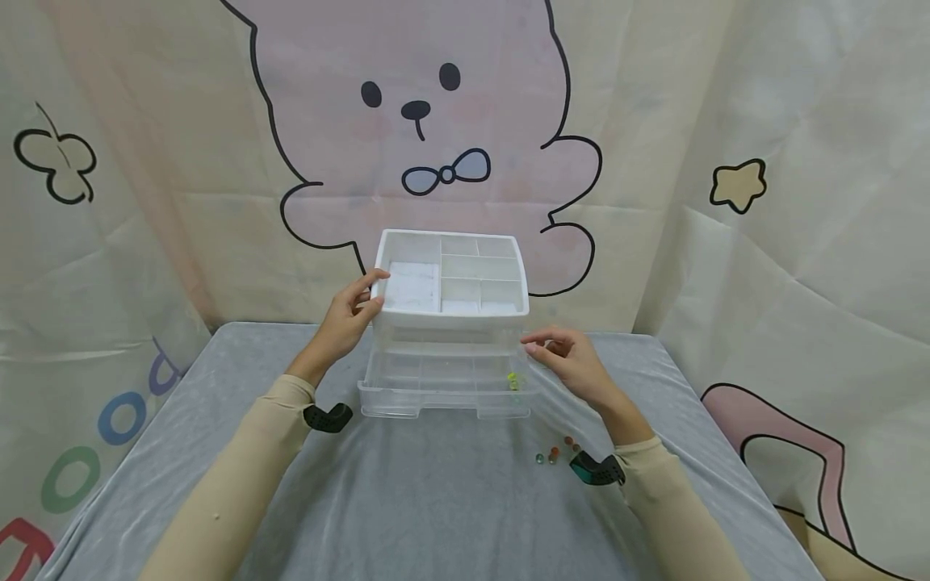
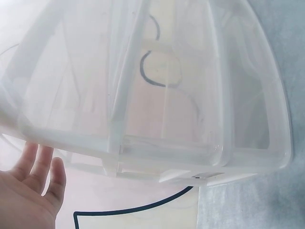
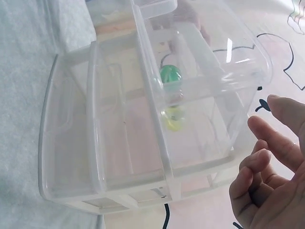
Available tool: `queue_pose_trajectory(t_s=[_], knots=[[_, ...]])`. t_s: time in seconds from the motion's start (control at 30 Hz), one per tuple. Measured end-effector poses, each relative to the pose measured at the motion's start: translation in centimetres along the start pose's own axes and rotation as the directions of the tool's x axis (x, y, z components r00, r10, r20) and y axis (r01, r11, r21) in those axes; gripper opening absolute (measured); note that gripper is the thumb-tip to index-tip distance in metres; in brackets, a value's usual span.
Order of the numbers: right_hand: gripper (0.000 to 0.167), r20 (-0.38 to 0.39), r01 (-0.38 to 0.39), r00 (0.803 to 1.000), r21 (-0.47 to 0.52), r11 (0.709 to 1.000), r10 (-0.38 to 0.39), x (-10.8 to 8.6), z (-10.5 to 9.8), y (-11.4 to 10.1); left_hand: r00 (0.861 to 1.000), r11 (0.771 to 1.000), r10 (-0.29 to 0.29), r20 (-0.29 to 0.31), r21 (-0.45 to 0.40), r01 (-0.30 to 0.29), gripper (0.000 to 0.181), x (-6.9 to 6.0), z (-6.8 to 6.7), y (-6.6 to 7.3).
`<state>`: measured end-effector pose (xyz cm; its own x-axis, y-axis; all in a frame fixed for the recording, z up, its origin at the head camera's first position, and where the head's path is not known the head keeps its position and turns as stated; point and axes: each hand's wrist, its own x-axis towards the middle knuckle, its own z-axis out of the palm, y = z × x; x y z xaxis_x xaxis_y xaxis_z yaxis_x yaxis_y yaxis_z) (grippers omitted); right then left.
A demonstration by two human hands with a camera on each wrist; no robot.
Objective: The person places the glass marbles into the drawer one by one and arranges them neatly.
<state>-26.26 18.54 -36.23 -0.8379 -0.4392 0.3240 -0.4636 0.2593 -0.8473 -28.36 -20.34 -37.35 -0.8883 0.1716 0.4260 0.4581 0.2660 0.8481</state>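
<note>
A clear plastic storage box (image 1: 445,332) stands on the table, topped by a white compartment tray (image 1: 410,312). A clear drawer (image 1: 392,399) juts out at the front, with small yellow-green beads (image 1: 513,381) in its right part. In the right wrist view, a green bead (image 3: 170,74) and a yellow bead (image 3: 174,119) show through clear plastic. My left hand (image 1: 345,319) holds the tray's left edge, a fingertip over its rim. By the box's right side is my right hand (image 1: 570,363), its fingers bent loosely and nothing visible between them.
Several loose beads, among them a greenish one (image 1: 540,458) and an orange one (image 1: 555,452), lie on the grey cloth (image 1: 429,500) near my right wrist. Behind the table hangs a printed curtain (image 1: 654,202).
</note>
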Motion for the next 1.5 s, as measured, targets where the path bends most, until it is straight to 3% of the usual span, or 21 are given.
queue_pose_trajectory(t_s=[0.53,0.8,1.5], knots=[[0.02,-0.022,0.023,0.999,-0.015,1.0,-0.023,-1.6,-1.4,1.1,1.0,1.0,0.007,-0.009,0.023,-0.006,0.045,-0.1,0.0,0.0],[0.022,-0.008,-0.034,0.999,-0.064,0.997,0.034,-2.8,-1.7,2.4,1.0,1.0,-0.023,-0.002,0.009,0.023,0.045,-0.1,0.0,0.2],[0.022,0.027,-0.099,0.994,-0.093,0.991,0.102,-6.7,-1.8,6.6,1.0,1.0,-0.012,-0.008,0.007,0.012,0.045,-0.1,0.1,0.1]])
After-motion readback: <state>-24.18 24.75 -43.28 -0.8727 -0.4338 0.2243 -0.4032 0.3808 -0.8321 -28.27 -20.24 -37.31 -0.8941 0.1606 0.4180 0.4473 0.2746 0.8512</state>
